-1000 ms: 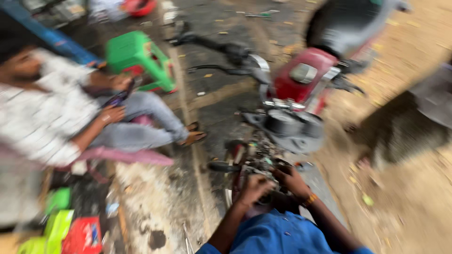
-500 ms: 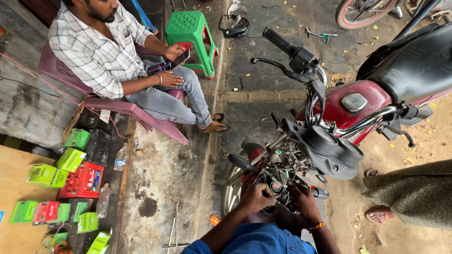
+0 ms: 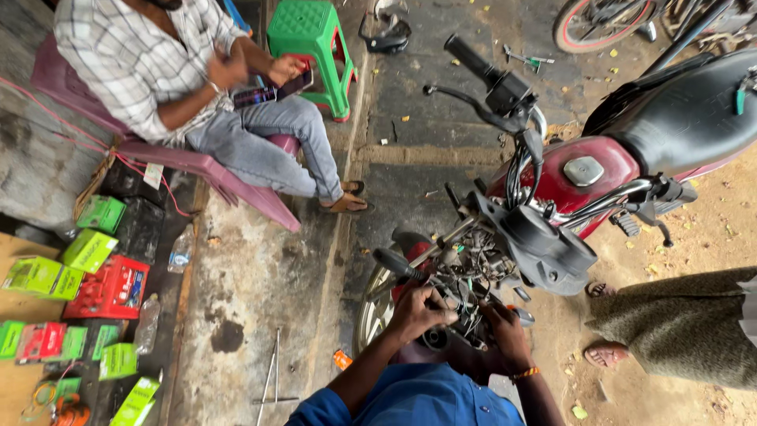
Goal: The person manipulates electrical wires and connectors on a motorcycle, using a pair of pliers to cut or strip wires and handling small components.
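Two hands are down in the tangle of wires (image 3: 465, 276) at the front of the red motorcycle (image 3: 583, 170): the left hand (image 3: 418, 309) curls closed over the wiring, the right hand (image 3: 505, 331) clamps a part beside it, while a seated person (image 3: 181, 71) holds a phone (image 3: 272, 89).

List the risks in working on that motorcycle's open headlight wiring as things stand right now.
1. Both the left hand and right hand are deep in the loose wiring bundle; a wire might get pinched or pulled off.
2. The handlebar grip juts just above the left hand; the bars might swing and knock it.
3. Long metal rods lie on the floor nearby, a likely trip hazard.
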